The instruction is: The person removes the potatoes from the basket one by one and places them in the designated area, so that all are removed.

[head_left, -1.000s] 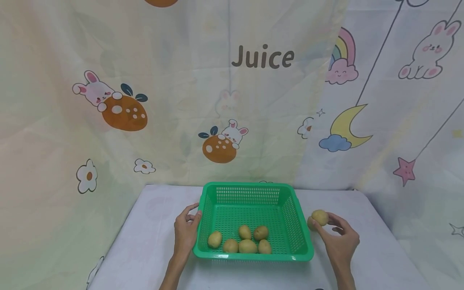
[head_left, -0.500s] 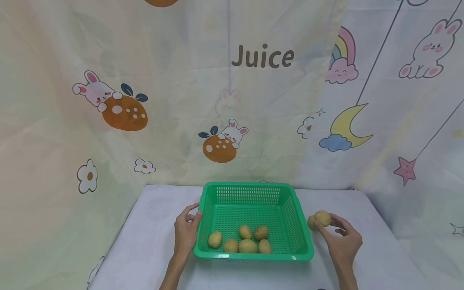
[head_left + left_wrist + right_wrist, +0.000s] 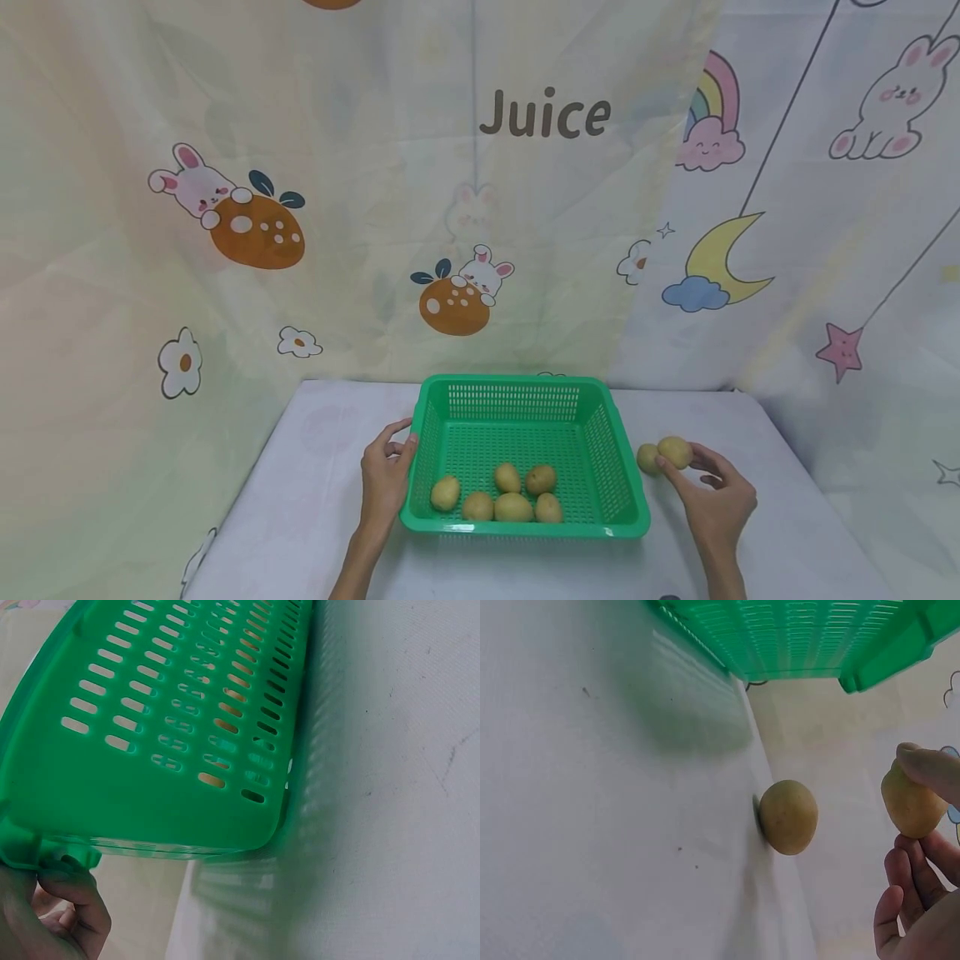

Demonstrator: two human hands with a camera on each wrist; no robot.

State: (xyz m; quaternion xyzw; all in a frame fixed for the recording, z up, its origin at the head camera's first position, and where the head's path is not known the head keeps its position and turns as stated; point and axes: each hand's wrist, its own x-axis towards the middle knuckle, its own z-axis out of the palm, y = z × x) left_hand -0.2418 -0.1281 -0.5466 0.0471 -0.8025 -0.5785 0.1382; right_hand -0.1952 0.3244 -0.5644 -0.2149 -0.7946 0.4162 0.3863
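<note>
A green plastic basket point(image 3: 600, 450) holds several small potatoes point(image 3: 513, 507) gathered along its near side. My left hand point(image 3: 385, 479) grips the basket's left rim; the left wrist view has thumb and finger point(image 3: 79, 900) at the rim's corner. To the right of the basket, my right hand point(image 3: 716, 500) pinches a potato point(image 3: 675, 452) between thumb and fingertips, raised above the table in the right wrist view. A second potato point(image 3: 788, 817) lies on the table between the basket and that hand, partly overlapped by the held one in the head view.
A white cloth covers the table point(image 3: 315, 500). Behind it hangs a printed curtain point(image 3: 360, 250) with rabbits, flowers and the word Juice. A small dark object point(image 3: 670, 597) shows at the bottom edge of the head view.
My right hand has drifted slightly to the right with its potato, uncovering more of the one on the table. My left hand and the basket stay in place.
</note>
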